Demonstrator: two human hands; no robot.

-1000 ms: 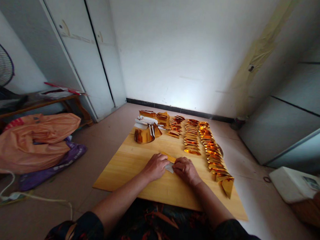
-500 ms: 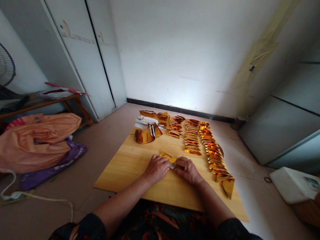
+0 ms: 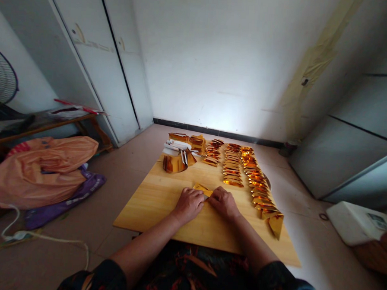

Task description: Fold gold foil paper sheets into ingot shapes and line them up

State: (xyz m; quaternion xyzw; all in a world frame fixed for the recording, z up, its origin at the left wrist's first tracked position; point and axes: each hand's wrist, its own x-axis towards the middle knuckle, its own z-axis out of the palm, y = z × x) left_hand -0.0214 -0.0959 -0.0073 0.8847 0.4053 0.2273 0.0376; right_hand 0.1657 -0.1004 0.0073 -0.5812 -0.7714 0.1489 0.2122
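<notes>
Near the middle of the wooden board [image 3: 151,207], a small piece of gold paper [image 3: 203,188] lies between my hands, its near part covered by fingers. My left hand [image 3: 189,205] is closed on its left side. From the right, my right hand [image 3: 223,202] pinches the same paper with bent fingers. Behind them stand several rows of folded gold paper pieces [image 3: 233,164], and the right-hand row [image 3: 258,183] runs down to a larger folded piece. A stack of gold sheets [image 3: 175,163] and white paper [image 3: 177,146] sits at the board's back left.
Orange bag [image 3: 46,163] and purple bag [image 3: 63,203] lie on the floor at left, with a white cable [image 3: 58,240] nearby. A wooden bench [image 3: 97,131] and fan [image 3: 2,76] are behind them. At right is a white box [image 3: 360,223] beside a grey fridge [image 3: 346,131].
My right hand has shifted slightly left and up, closer to my left hand. The gold paper stays between them, and the rows have not moved.
</notes>
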